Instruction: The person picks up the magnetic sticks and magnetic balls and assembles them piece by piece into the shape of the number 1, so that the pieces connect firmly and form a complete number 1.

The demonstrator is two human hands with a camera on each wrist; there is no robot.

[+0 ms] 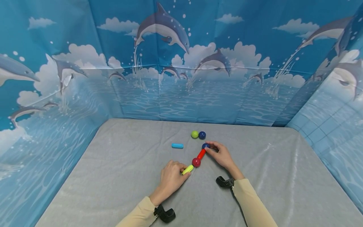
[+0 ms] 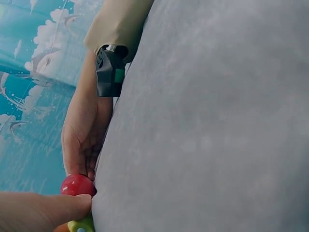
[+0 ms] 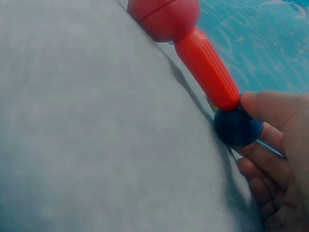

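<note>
My left hand (image 1: 173, 177) pinches a yellow-green stick (image 1: 187, 169) between thumb and fingers; the stick's far end is at a red ball (image 1: 196, 162). A red ribbed stick (image 3: 207, 68) joins that red ball (image 3: 166, 17) to a dark blue ball (image 3: 238, 126). My right hand (image 1: 222, 155) holds the dark blue ball (image 1: 205, 146) with thumb and fingertips. In the left wrist view the left thumb (image 2: 53, 210) lies in front of the red ball (image 2: 77, 185) and partly hides the yellow-green stick (image 2: 83, 224).
A light blue stick (image 1: 177, 146) lies left of the joined pieces on the grey cloth (image 1: 127, 151). Behind them a green ball (image 1: 194, 134) and another dark blue ball (image 1: 202, 135) sit side by side. A dolphin-printed curtain (image 1: 175, 94) stands around the back and sides.
</note>
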